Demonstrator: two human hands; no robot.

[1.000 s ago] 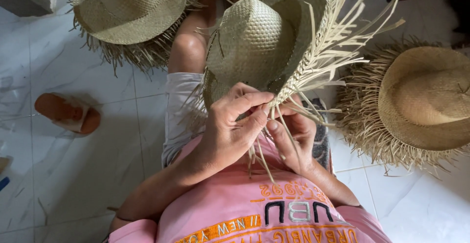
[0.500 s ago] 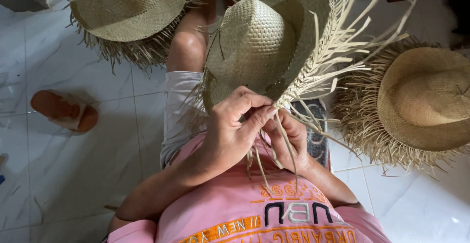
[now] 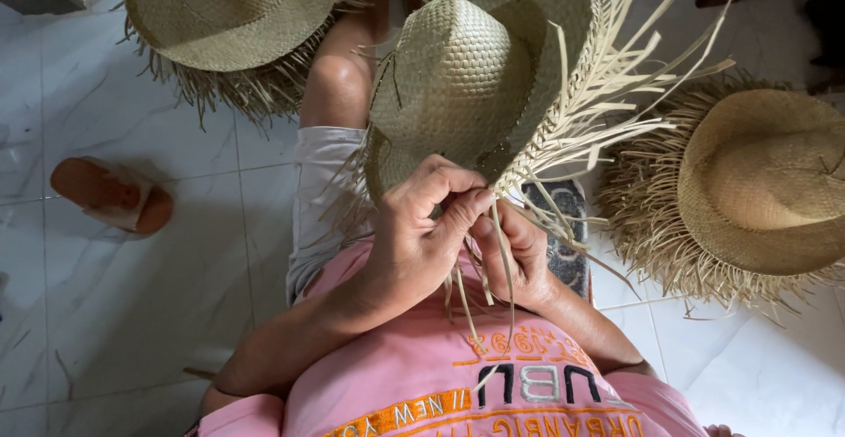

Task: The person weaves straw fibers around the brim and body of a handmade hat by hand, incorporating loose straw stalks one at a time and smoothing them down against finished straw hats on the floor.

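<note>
- Straw, pale green and tightly plaited, makes up the unfinished hat (image 3: 466, 85) that both hands work on; it sits just above the hands, crown facing the camera, resting over the person's lap and bent knee.
- Left hand (image 3: 418, 239) is closed, thumb and forefinger pinched on the hat's lower brim edge where the plaiting ends.
- Right hand (image 3: 519, 257) lies just beside the left, partly hidden behind it; its fingers curl around a few loose straw strands (image 3: 502, 261) that hang down past the palm, and it seems to grip them, though the left hand covers much of the hold.
- More unwoven strands (image 3: 616, 94) fan out from the brim, up and away to the right of the right hand.
- Beyond the right hand, well apart on the white tiled floor (image 3: 114, 314), lies a tan straw hat (image 3: 766, 182) with a ragged fringe all round.
- Above and to the left of the left hand, another fringed straw hat (image 3: 229, 6) lies on the floor, near the knee.
- Far out to the left of the left hand, an orange sandal (image 3: 110, 195) lies on the tiles.
- Below both hands is the person's pink shirt (image 3: 458, 384) with printed lettering.
</note>
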